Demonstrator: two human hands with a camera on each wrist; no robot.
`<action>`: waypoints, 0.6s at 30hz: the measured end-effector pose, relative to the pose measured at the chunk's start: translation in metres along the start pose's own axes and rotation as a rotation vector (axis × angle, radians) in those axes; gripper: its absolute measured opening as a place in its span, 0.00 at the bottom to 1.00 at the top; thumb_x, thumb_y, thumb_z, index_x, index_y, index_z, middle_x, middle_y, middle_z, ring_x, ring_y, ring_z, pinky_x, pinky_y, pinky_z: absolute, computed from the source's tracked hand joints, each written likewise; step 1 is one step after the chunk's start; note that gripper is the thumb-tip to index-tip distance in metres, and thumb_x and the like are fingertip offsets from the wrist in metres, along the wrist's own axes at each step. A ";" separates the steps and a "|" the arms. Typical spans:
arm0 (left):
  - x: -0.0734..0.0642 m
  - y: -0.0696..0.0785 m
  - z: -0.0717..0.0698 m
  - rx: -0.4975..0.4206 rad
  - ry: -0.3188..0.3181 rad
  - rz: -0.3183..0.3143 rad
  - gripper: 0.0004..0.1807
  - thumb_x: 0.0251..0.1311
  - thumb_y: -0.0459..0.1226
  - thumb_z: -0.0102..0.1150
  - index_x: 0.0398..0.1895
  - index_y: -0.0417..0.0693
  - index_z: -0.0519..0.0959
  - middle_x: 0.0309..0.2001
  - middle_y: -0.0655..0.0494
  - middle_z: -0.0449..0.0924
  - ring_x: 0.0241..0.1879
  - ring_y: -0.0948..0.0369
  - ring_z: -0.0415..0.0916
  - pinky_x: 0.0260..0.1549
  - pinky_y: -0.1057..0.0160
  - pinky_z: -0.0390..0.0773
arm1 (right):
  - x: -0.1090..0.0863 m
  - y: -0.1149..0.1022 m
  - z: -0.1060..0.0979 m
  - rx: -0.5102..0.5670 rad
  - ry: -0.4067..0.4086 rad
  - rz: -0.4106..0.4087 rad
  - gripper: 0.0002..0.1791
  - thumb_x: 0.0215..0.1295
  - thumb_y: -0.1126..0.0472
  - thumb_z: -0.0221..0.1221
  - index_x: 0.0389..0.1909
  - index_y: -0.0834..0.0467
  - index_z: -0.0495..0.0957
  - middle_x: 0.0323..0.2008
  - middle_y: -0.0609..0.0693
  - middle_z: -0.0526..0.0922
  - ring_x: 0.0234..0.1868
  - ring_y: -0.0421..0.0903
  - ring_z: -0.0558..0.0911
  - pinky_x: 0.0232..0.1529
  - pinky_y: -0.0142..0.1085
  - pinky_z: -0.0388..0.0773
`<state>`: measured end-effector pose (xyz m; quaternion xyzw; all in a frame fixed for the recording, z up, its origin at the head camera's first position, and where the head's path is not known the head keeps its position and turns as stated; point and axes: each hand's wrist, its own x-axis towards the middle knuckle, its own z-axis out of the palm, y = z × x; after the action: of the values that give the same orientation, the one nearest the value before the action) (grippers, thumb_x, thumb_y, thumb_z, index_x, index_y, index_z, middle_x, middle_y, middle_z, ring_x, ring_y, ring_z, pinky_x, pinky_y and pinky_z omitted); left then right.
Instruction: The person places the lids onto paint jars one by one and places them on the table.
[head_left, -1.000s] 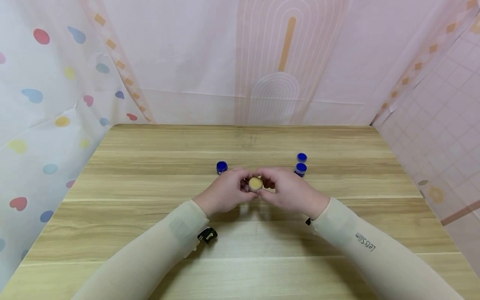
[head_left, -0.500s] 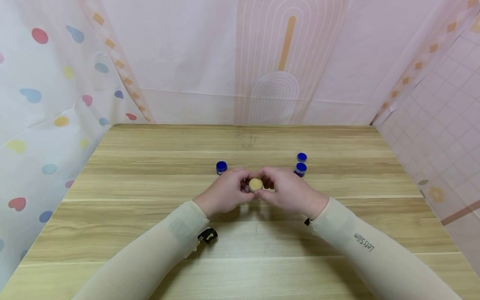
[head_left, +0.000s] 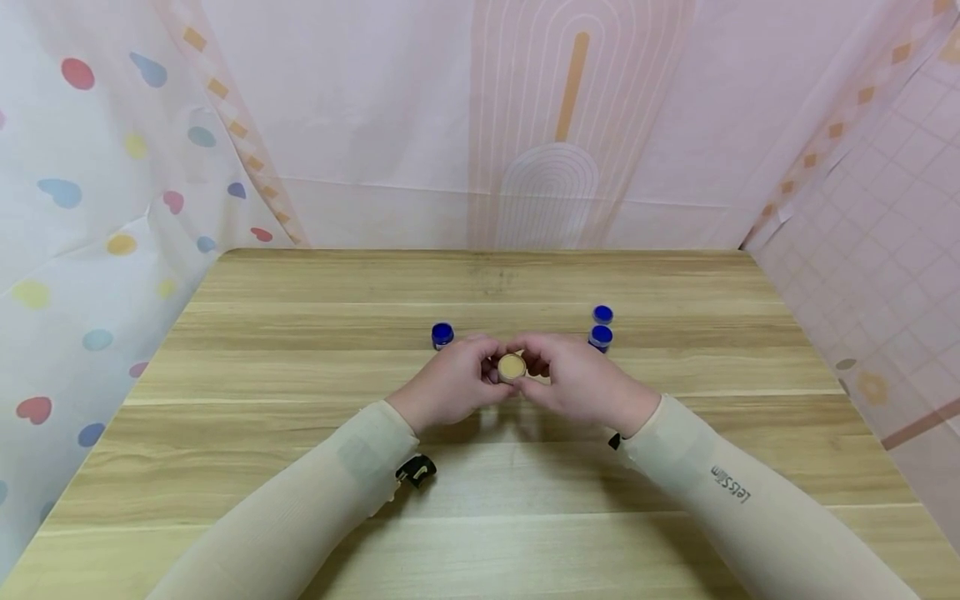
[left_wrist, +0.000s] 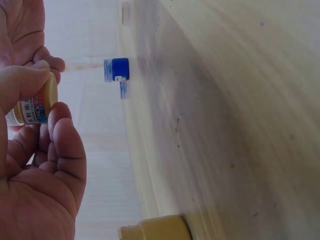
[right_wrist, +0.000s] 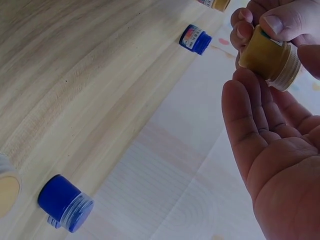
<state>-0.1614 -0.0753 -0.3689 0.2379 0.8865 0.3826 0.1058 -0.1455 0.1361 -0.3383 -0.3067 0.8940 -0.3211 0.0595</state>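
A small jar of ochre-yellow paint (head_left: 512,367) is held above the table between both hands. Its printed label shows in the left wrist view, and in the right wrist view a ridged clear lid (right_wrist: 287,74) is on it. My left hand (head_left: 452,382) grips the jar body, thumb across the label. From the other side my right hand (head_left: 583,382) has its thumb and fingers curled round the jar at the lid end. Just beyond the left hand stands a blue paint jar (head_left: 443,335), its threaded neck bare in the right wrist view.
Beyond the right hand stand a lidded blue jar (head_left: 600,337) and, behind it, a flat clear-rimmed lid (head_left: 603,315). Another yellow jar (left_wrist: 165,228) stands on the wooden table (head_left: 480,517), hidden in the head view. Patterned cloth (head_left: 375,150) hangs behind the table.
The right fingers shift slightly at the jar, drawing off a little and coming back. Both hands, the held jar and the other jars otherwise stay in place.
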 end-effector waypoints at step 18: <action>0.001 0.002 0.001 -0.013 -0.008 0.010 0.17 0.63 0.38 0.74 0.53 0.43 0.84 0.43 0.55 0.80 0.40 0.62 0.77 0.42 0.65 0.81 | 0.000 -0.002 -0.001 -0.008 -0.010 0.053 0.19 0.70 0.58 0.69 0.59 0.56 0.82 0.45 0.46 0.87 0.42 0.42 0.83 0.46 0.38 0.82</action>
<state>-0.1609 -0.0732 -0.3680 0.2434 0.8823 0.3878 0.1090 -0.1443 0.1356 -0.3359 -0.2847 0.9029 -0.3143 0.0711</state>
